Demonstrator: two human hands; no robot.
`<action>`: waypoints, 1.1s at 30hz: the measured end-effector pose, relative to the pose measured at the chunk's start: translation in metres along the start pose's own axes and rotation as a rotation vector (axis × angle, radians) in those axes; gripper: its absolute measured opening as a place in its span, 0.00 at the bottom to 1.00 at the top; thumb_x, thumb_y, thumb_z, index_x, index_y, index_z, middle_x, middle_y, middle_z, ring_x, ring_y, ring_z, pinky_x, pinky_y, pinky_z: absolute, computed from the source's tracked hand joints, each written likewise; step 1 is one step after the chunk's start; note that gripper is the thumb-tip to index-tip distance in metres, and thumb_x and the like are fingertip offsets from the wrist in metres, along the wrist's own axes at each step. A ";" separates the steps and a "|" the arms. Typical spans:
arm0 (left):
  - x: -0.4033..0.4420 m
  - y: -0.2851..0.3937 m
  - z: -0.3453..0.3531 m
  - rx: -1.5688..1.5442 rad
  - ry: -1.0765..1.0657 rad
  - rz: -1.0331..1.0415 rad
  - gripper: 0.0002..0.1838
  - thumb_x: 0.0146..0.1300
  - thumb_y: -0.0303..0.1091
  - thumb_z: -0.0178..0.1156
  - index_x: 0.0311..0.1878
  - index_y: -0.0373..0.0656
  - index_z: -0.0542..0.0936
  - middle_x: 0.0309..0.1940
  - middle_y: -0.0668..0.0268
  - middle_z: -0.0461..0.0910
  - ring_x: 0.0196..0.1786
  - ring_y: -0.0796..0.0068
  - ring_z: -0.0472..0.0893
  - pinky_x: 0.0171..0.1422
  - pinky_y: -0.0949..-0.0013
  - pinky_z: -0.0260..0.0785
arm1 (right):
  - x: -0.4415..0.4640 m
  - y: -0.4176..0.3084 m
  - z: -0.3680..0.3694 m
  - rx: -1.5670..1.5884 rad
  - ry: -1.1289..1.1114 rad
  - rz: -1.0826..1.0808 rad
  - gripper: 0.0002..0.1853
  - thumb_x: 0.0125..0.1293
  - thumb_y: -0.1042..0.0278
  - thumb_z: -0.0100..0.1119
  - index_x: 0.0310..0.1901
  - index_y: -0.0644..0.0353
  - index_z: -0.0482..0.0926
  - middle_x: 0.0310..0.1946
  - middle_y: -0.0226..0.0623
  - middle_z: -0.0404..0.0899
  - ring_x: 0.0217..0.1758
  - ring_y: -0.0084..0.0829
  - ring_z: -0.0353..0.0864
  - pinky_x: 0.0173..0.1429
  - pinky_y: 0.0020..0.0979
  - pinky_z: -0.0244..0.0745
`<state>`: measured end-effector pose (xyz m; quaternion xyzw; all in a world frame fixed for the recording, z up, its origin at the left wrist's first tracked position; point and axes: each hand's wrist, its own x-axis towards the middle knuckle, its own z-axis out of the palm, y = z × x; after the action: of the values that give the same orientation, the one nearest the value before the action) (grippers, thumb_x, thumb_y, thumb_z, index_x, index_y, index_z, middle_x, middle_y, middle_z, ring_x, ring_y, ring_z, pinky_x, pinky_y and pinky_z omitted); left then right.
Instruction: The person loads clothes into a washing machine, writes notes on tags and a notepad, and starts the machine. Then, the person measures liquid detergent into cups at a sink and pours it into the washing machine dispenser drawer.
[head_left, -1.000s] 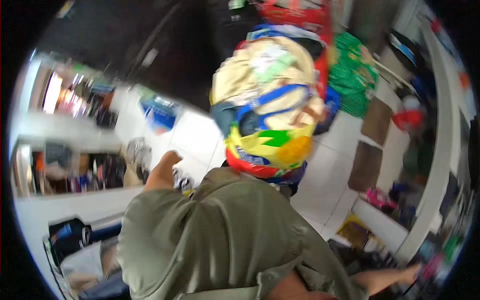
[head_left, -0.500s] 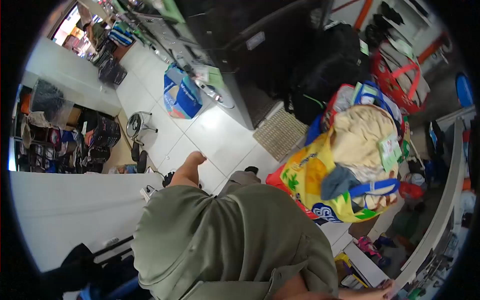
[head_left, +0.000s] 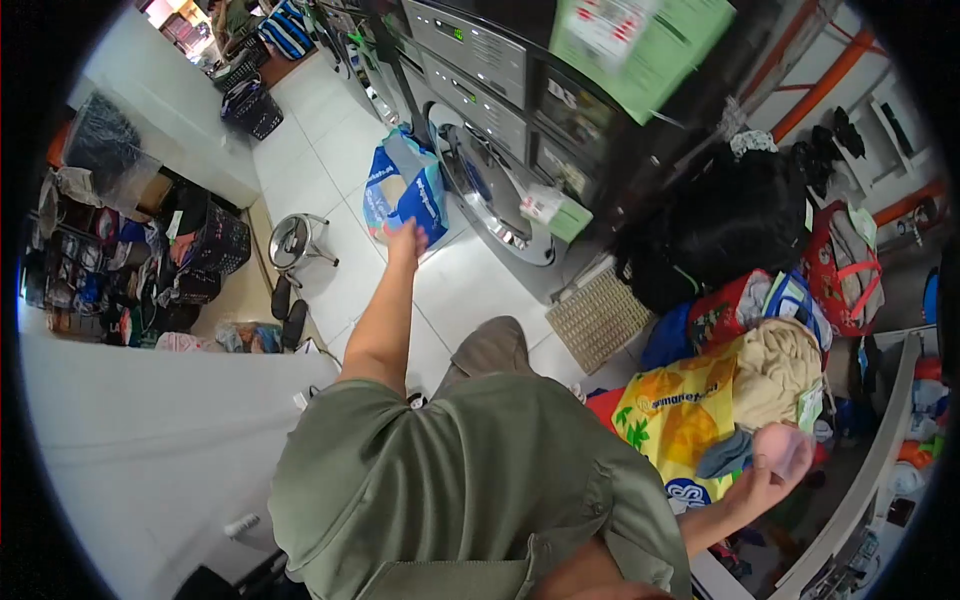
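My left hand (head_left: 404, 240) reaches forward, over the near side of a blue and white bag (head_left: 380, 190) on the tiled floor; its fingers look apart, with nothing visible in them. Whether it touches the bag is unclear. At the lower right, my right hand (head_left: 762, 484) is closed on a pink translucent cup-like object (head_left: 784, 450). Beside it stands a yellow bag (head_left: 672, 405), filled with beige cloth (head_left: 780, 365) and a grey-blue piece of cloth (head_left: 725, 456).
Front-loading washing machines (head_left: 492, 190) line the upper middle, with green paper tags (head_left: 650, 70) hanging there. A metal stool (head_left: 292, 240) and baskets (head_left: 222, 238) are on the left. A woven mat (head_left: 598, 318), black bag (head_left: 715, 230) and red bag (head_left: 845, 270) lie to the right.
My left arm has stretched forward to the blue bag. My right hand has risen into view with the pink object. The view has shifted, showing more of the machines, and the yellow bag appears further right.
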<state>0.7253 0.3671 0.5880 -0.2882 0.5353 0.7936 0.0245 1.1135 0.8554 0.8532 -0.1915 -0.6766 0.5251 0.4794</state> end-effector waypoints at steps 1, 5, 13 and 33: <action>0.015 0.033 0.026 -0.040 0.058 0.036 0.13 0.59 0.43 0.56 0.38 0.42 0.72 0.27 0.66 0.78 0.20 0.78 0.75 0.16 0.82 0.62 | -0.002 -0.007 0.031 0.044 -0.127 0.013 0.37 0.43 0.71 0.65 0.57 0.65 0.62 0.54 0.47 0.65 0.56 0.40 0.66 0.60 0.36 0.63; 0.106 0.160 0.090 -0.128 -0.181 0.202 0.28 0.59 0.49 0.54 0.55 0.39 0.66 0.44 0.58 0.75 0.43 0.67 0.77 0.39 0.70 0.69 | -0.032 -0.013 0.166 0.176 -0.257 0.100 0.34 0.42 0.72 0.65 0.54 0.65 0.62 0.51 0.47 0.67 0.54 0.38 0.68 0.54 0.33 0.69; 0.204 0.275 0.185 -0.355 -0.793 -0.195 0.40 0.53 0.65 0.53 0.53 0.35 0.66 0.51 0.57 0.71 0.54 0.59 0.71 0.60 0.58 0.63 | -0.077 -0.016 0.452 0.190 -0.332 0.256 0.32 0.42 0.76 0.66 0.52 0.63 0.64 0.48 0.38 0.69 0.50 0.29 0.70 0.54 0.30 0.67; 0.192 0.278 0.033 -0.302 -0.868 -0.244 0.36 0.60 0.69 0.33 0.55 0.47 0.63 0.48 0.67 0.73 0.47 0.74 0.73 0.41 0.72 0.63 | -0.080 0.006 0.758 -0.618 -0.464 -0.204 0.26 0.41 0.71 0.59 0.48 0.57 0.72 0.44 0.42 0.72 0.44 0.43 0.73 0.45 0.36 0.71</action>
<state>0.4550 0.2256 0.7357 0.0087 0.3163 0.9010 0.2969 0.5053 0.3969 0.8202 -0.1348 -0.9085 0.2758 0.2836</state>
